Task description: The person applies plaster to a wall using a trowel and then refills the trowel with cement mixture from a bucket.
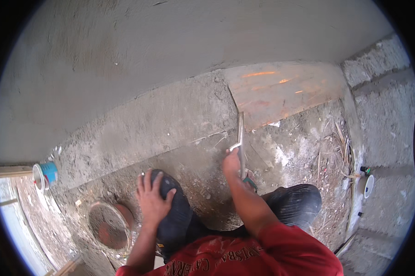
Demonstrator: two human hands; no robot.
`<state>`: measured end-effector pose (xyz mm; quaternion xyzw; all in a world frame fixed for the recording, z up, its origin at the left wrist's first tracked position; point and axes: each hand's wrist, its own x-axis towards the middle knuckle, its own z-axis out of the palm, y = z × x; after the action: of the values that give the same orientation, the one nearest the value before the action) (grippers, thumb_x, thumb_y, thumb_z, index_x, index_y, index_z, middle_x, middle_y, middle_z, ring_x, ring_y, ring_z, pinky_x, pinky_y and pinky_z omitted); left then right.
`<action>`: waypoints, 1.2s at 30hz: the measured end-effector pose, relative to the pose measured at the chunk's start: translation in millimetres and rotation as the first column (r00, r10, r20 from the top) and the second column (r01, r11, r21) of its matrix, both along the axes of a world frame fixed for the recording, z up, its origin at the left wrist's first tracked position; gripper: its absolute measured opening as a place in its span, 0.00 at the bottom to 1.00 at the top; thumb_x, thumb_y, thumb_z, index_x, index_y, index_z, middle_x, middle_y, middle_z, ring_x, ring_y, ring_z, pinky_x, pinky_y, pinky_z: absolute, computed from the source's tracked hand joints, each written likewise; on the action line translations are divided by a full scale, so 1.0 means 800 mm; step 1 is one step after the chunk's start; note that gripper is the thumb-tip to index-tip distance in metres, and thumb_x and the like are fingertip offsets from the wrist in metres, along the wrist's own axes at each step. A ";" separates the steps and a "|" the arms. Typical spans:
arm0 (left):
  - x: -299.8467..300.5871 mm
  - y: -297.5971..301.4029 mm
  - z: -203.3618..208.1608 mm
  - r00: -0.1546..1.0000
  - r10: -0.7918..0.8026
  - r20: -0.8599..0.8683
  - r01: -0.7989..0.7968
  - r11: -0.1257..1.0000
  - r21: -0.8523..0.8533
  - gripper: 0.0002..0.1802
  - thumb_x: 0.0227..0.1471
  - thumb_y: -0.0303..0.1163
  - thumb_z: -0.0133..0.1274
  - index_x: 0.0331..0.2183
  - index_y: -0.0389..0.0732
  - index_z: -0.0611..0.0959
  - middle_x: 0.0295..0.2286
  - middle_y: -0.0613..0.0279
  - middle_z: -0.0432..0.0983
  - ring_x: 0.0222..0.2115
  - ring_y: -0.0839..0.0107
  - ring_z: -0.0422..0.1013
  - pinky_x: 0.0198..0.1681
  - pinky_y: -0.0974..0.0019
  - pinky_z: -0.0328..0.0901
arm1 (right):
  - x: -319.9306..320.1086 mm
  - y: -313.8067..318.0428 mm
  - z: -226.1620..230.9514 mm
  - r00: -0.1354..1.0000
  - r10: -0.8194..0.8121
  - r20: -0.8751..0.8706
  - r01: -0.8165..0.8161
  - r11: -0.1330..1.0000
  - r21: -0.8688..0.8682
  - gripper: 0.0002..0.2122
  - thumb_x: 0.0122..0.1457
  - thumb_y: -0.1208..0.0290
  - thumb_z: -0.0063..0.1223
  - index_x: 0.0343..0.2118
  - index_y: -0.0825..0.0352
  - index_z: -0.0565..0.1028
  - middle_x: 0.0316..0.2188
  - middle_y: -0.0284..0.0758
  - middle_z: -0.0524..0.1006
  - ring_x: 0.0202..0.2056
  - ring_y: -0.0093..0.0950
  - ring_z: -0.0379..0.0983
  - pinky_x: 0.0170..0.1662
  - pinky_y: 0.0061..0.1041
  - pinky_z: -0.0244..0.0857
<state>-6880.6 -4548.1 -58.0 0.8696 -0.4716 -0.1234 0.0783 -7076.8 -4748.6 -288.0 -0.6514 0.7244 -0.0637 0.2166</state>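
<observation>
My right hand is closed around the handle of a plastering trowel. Its long metal blade is turned nearly edge-on, its far end close to the lower left corner of a flat board with orange streaks. That board lies at the foot of a grey plastered wall. With its fingers spread, my left hand rests on my left knee and holds nothing.
A cement-crusted bucket stands left of my left arm. Farther left lies a blue and white tub. Debris and dry stalks litter the rough ground. A block wall bounds the right, with a white round object beside it.
</observation>
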 end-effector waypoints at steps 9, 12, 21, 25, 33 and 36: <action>0.072 0.015 -0.088 0.688 0.181 -0.703 -0.412 0.895 -0.173 0.26 0.51 0.39 0.57 0.50 0.40 0.75 0.48 0.51 0.72 0.53 0.54 0.65 0.57 0.58 0.57 | 0.135 0.007 0.049 0.953 0.175 0.246 -0.179 0.984 -0.003 0.15 0.65 0.56 0.40 0.45 0.63 0.60 0.32 0.51 0.77 0.36 0.52 0.74 0.39 0.49 0.66; 0.078 0.035 -0.072 0.682 0.349 -0.643 -0.536 0.836 -0.115 0.26 0.53 0.40 0.56 0.51 0.38 0.75 0.49 0.51 0.72 0.53 0.56 0.65 0.57 0.59 0.56 | 0.068 -0.050 0.028 0.989 0.089 0.116 -0.092 0.996 0.018 0.16 0.65 0.56 0.40 0.45 0.64 0.61 0.32 0.52 0.77 0.36 0.53 0.73 0.39 0.50 0.65; -0.062 -0.101 -0.001 0.660 -0.575 -0.484 0.530 0.813 -0.243 0.26 0.50 0.47 0.55 0.48 0.41 0.75 0.49 0.49 0.70 0.53 0.52 0.64 0.57 0.53 0.57 | 0.105 -0.090 0.056 0.858 0.510 -0.059 -0.504 0.858 0.095 0.22 0.64 0.53 0.40 0.51 0.67 0.64 0.36 0.54 0.77 0.40 0.53 0.73 0.44 0.52 0.64; -0.086 -0.111 -0.073 0.567 -0.743 -0.356 0.721 0.656 -0.221 0.27 0.50 0.47 0.55 0.47 0.40 0.76 0.47 0.50 0.73 0.51 0.52 0.67 0.53 0.52 0.62 | 0.042 -0.093 0.046 0.992 0.071 0.109 -0.067 0.997 -0.039 0.21 0.64 0.52 0.39 0.50 0.66 0.64 0.35 0.53 0.77 0.39 0.52 0.74 0.43 0.51 0.65; -0.100 -0.112 -0.103 0.442 -0.635 -0.633 0.882 0.436 0.178 0.23 0.46 0.48 0.59 0.38 0.40 0.84 0.39 0.53 0.79 0.44 0.52 0.73 0.48 0.51 0.65 | 0.023 -0.038 0.039 0.973 0.201 -0.111 -0.198 0.980 0.031 0.20 0.64 0.52 0.39 0.43 0.67 0.64 0.31 0.52 0.77 0.36 0.53 0.74 0.39 0.52 0.65; -0.102 -0.118 -0.082 0.422 -0.639 -0.643 0.899 0.387 0.205 0.24 0.46 0.50 0.58 0.39 0.41 0.84 0.41 0.54 0.79 0.45 0.54 0.73 0.50 0.52 0.64 | 0.016 -0.034 0.033 0.989 0.094 -0.117 -0.091 0.995 0.035 0.21 0.63 0.52 0.40 0.45 0.67 0.64 0.33 0.52 0.77 0.37 0.54 0.74 0.40 0.52 0.65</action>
<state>-6962.3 -4642.4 -123.7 0.4583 -0.7431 -0.4721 -0.1218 -7064.0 -4775.8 -261.7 -0.6836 0.7058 -0.0041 0.1856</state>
